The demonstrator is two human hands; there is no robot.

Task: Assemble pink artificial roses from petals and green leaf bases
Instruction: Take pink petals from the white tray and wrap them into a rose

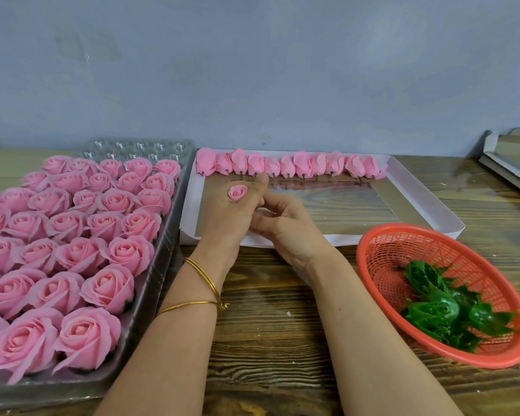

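My left hand (228,214) grips a small pink rose bud (237,192), its top poking out above my curled fingers. My right hand (285,226) is pressed against the left from the right, its fingers curled in under the bud; what they touch is hidden. A row of several pink petal buds (288,166) lies along the far edge of a shallow white box (427,202). Green leaf bases (445,310) lie in a red plastic basket (379,244) at the right.
A clear plastic tray (162,244) at the left holds several finished pink roses (72,241). The wooden table (270,340) runs up to a grey wall. A stack of flat boards (511,163) sits at the far right.
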